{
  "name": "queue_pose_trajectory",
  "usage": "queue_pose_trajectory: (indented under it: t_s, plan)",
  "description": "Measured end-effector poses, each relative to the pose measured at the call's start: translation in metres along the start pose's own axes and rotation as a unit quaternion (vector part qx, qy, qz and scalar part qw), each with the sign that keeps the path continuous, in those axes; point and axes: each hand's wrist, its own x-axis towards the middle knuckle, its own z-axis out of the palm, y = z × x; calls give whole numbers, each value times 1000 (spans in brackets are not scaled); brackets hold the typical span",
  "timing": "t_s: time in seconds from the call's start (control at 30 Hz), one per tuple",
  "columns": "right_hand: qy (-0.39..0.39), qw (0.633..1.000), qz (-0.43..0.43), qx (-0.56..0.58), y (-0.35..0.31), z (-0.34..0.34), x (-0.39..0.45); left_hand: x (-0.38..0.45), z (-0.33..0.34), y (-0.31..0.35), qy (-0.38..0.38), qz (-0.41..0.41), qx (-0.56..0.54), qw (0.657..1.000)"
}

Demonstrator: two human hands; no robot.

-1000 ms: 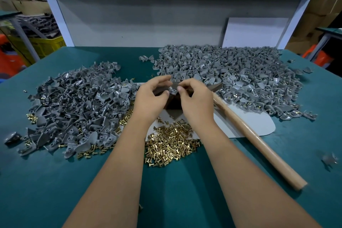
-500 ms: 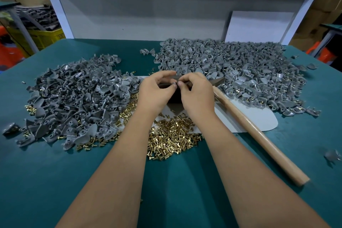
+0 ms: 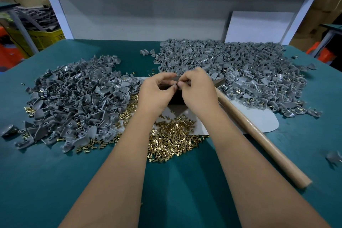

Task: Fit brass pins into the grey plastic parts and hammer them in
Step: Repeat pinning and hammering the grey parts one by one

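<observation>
Teal bench [image 3: 55, 181] | left hand [image 3: 154, 92], right hand [image 3: 199, 91] pinching small grey part [image 3: 175, 84] | brass pins [image 3: 172, 140] heaped

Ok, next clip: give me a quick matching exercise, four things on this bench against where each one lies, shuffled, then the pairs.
Things:
1. brass pins
2. hammer handle
3. yellow crate
4. white board

Places:
A. propped against the back wall
B. off the table, far left
C. heaped between the forearms
D. slanting along the outer side of the right forearm

Pairs: 1-C, 2-D, 3-B, 4-A
</observation>
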Motion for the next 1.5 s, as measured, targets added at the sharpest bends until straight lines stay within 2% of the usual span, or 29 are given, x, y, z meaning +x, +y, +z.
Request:
queue_pose_trajectory:
  t_s: [0.17, 0.27, 0.37, 0.57, 0.87, 1.17, 1.37, 1.5]
  plan:
    - [-7, 999, 44, 9, -4, -1, 6, 2, 0, -3, -1, 8, 19, 1000]
    - [-2, 999, 23, 28, 1, 2, 1, 1, -1, -3, -1, 6, 19, 1000]
    - [-11, 997, 3, 78, 7, 0, -4, 0, -2, -1, 0, -1, 12, 1000]
    - [1, 983, 46, 177, 8, -6, -4, -2, -2, 3, 8, -12, 16, 1000]
    - [1, 992, 19, 123, 9, 0, -3, -1, -3, 2, 2, -20, -14, 1000]
    - [-9, 994, 67, 86, -1, 0, 5, -3, -3, 5, -2, -18, -15, 1000]
    - [22, 999, 38, 31, -6, 4, -1, -4, -3, 5, 0, -14, -20, 1000]
    - [18, 997, 66, 25, -8, 3, 0, -4, -3, 4, -1, -11, -26, 1000]
